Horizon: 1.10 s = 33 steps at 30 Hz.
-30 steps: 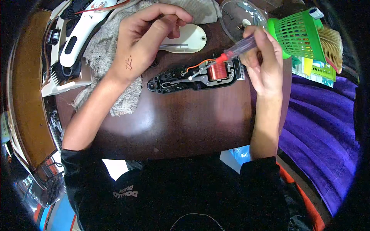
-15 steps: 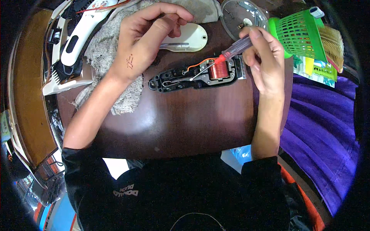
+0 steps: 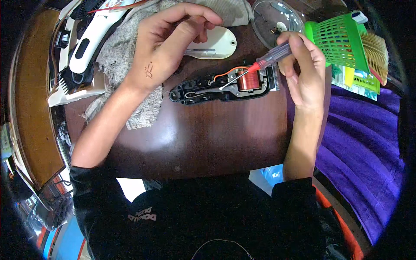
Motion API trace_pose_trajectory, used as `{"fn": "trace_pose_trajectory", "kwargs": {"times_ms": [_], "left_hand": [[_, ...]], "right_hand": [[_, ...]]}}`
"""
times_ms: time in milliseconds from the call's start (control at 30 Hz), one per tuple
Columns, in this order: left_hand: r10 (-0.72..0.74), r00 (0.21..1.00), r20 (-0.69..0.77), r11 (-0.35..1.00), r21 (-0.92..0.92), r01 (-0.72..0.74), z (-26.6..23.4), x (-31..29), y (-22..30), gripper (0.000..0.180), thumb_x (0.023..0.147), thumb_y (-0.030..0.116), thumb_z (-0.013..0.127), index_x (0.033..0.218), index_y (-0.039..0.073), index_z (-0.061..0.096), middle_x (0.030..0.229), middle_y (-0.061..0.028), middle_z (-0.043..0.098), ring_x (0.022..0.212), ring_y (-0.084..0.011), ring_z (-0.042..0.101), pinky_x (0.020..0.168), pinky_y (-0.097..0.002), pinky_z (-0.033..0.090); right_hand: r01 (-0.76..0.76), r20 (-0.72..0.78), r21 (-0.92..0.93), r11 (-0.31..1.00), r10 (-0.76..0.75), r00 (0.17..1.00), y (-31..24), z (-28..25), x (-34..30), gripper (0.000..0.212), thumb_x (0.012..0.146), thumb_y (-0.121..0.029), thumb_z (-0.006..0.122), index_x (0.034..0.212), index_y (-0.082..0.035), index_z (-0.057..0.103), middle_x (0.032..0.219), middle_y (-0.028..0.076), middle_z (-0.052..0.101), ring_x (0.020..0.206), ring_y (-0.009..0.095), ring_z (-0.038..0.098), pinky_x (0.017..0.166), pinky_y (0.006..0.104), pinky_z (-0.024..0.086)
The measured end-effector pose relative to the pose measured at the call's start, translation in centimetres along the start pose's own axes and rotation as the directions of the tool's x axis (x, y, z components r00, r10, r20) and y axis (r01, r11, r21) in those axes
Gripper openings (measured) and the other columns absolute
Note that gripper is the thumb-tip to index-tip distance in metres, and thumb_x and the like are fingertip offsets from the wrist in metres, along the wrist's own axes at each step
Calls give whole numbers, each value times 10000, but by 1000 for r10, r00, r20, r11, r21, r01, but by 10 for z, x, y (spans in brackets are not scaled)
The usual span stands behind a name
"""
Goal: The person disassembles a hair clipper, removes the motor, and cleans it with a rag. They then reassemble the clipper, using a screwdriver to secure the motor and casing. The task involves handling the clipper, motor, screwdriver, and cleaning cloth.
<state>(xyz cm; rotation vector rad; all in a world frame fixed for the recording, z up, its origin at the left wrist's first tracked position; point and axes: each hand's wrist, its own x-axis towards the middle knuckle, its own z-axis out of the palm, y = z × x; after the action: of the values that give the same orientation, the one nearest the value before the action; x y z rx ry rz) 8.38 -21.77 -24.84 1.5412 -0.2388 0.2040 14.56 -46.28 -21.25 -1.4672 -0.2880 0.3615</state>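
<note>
An opened hair clipper (image 3: 203, 94) lies on the dark table, its red copper coil (image 3: 249, 81) and orange wire exposed and its blade at the right end. My right hand (image 3: 305, 65) is closed around the clear handle of a screwdriver (image 3: 274, 55). The red collar sits over the coil, and the shaft slants down left with its tip above the clipper's inside. Up and to the left of the clipper, my left hand (image 3: 162, 52) hovers with curled fingers, thumb against them; whatever they hold is hidden. Behind that hand lies a cream clipper cover (image 3: 221, 43).
A grey cloth (image 3: 145, 110) lies under my left forearm. At far left, a white clipper (image 3: 93, 41) rests in a white tray (image 3: 89, 96). A round clear dish (image 3: 264, 28) with small parts stands at the back, beside a green basket (image 3: 340, 43) with combs. Purple fabric (image 3: 359, 147) hangs at right.
The whole table scene sits slightly further right in the picture. Both hands keep nearly the same pose, and the screwdriver stays over the coil.
</note>
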Motion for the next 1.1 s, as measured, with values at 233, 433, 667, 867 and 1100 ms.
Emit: {"fn": "trace_pose_trajectory", "kwargs": {"times_ms": [233, 433, 667, 867, 1100], "left_hand": [[-2, 1000, -14, 999, 40, 2, 3, 2, 1, 261, 984, 137, 442, 1062, -23, 632, 889, -35, 586, 796, -97, 497, 744, -227, 398], [-32, 999, -14, 999, 28, 33, 1, 1, 2, 259, 979, 125, 443, 1058, -36, 630, 899, -41, 595, 801, -99, 501, 746, -232, 405], [-52, 997, -54, 998, 15, 53, 4, 0, 2, 253, 970, 109, 449, 1066, -41, 629, 902, -51, 595, 806, -103, 505, 760, -239, 409], [-45, 999, -20, 999, 23, 46, 0, 0, 1, 252, 970, 111, 448, 1059, -37, 632, 892, -38, 589, 806, -99, 502, 759, -239, 407], [-32, 999, -20, 999, 34, 32, 3, 1, 3, 251, 981, 128, 450, 1057, -27, 633, 896, -29, 587, 808, -96, 497, 756, -236, 407]], "right_hand": [[-39, 60, 157, 987, 30, 998, 0, -3, -1, 219, 934, -241, 638, 928, -27, 681, 540, -3, 555, 415, 8, 413, 389, 180, 216], [-20, 17, 51, 999, 19, 1000, -2, 2, -2, 215, 937, -230, 634, 941, -20, 679, 547, 6, 566, 419, 4, 401, 395, 176, 220], [47, -59, -48, 998, -50, 997, 1, 10, -3, 214, 939, -230, 631, 935, -23, 685, 544, 2, 562, 422, 5, 403, 400, 172, 222], [66, -65, -65, 996, -70, 995, 2, 10, -2, 203, 939, -218, 631, 932, -22, 683, 547, 4, 564, 431, 8, 432, 397, 173, 223], [91, -74, -61, 994, -95, 993, 1, 12, -3, 204, 940, -214, 630, 940, -16, 680, 555, 5, 567, 440, 13, 449, 398, 172, 234]]}}
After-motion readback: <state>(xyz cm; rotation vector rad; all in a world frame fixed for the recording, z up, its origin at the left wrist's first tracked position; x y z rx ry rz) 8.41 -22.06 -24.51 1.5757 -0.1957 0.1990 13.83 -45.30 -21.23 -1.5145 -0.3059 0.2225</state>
